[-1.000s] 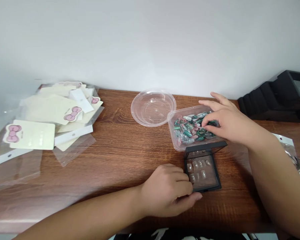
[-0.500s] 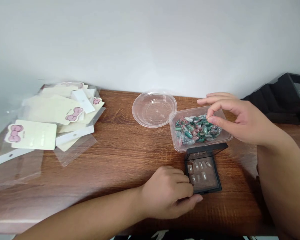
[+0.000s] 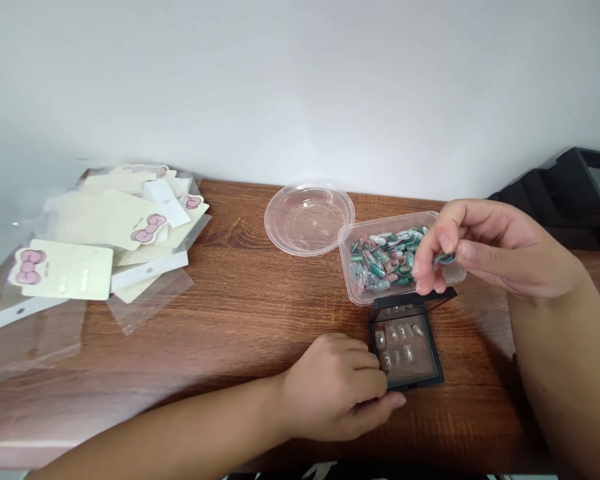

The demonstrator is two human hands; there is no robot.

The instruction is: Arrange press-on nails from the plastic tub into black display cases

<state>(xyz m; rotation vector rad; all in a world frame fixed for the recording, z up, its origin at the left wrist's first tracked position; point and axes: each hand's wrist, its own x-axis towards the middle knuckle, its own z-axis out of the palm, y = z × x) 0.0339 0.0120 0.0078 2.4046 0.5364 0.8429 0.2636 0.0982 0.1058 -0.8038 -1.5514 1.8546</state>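
Pale, smooth wall (image 3: 300, 93) is rising behind a brown wood-grain table (image 3: 230, 293). On the left side of the table, cream cards with pink bows (image 3: 100, 217) and clear plastic bags (image 3: 45, 340) are lying in an overlapping pile. A clear round plastic lid or dish (image 3: 310, 223) is lying near the wall, and its right edge is meeting the corner of a clear rectangular container (image 3: 355, 290). This container is holding many green, pink and clear false nails (image 3: 380, 260). At the far right, black trays (image 3: 570, 193) are standing close to the wall.

The right hand (image 3: 450, 257) is hovering above the right part of the container. Its thumb and finger are pinching a small dark green false nail (image 3: 445, 259), while the other fingers are curling loosely.

The left hand (image 3: 337, 387) is resting with bent fingers at the near left corner of an open black case (image 3: 410, 363), and it is touching this corner. Its fingertips are partly hiding, so one cannot tell how firmly they are pressing. The case is lying just in front of the container, and clear nail tips (image 3: 399, 333) are sitting inside in two rows.
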